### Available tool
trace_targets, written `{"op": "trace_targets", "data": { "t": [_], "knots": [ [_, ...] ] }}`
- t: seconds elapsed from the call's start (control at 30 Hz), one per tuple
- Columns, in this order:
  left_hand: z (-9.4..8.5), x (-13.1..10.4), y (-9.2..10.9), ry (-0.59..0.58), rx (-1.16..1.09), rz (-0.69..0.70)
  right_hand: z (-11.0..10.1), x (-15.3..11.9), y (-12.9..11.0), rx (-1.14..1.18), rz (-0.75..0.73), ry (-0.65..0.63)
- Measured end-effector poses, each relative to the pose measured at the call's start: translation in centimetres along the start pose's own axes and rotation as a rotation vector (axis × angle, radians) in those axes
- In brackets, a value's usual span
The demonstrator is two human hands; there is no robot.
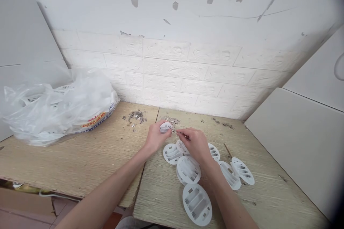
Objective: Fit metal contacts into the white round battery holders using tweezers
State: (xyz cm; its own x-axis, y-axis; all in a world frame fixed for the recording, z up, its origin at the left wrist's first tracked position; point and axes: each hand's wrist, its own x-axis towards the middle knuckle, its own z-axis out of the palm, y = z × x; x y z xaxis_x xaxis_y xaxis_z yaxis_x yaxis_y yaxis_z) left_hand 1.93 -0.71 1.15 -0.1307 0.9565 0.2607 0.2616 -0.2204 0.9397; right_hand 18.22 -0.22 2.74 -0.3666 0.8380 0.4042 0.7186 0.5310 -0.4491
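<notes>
Both forearms, bare, are stretched from the near edge of the bench (88, 157) toward its far edge. The left forearm (118, 175) is slanted inward and rightward, its wrist held nearly straight. The left hand (158, 136) is raised above the surface, its thumb and fingers closed in a pinch. The right forearm (225, 193) is angled leftward from the near edge. The right hand (194, 142) is turned with its back upward, its fingers curled and thumb pressed in, the fingertips pointed at the left hand. The two hands are held near each other, apart.
</notes>
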Motion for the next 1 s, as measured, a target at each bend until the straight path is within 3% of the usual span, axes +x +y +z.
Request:
{"op": "trace_targets", "data": {
  "t": [0.4,0.8,1.0],
  "knots": [
    [0.12,-0.04,-0.57,0.003,0.009,0.039,0.04,-0.01,-0.06,-0.03,-0.005,-0.014],
    [0.33,-0.6,0.05,0.04,0.216,0.14,0.5,-0.18,-0.43,-0.159,-0.046,0.009],
    [0.4,-0.6,-0.08,0.031,0.217,0.15,0.48,-0.28,-0.41,-0.19,-0.059,0.007]
  ]
}}
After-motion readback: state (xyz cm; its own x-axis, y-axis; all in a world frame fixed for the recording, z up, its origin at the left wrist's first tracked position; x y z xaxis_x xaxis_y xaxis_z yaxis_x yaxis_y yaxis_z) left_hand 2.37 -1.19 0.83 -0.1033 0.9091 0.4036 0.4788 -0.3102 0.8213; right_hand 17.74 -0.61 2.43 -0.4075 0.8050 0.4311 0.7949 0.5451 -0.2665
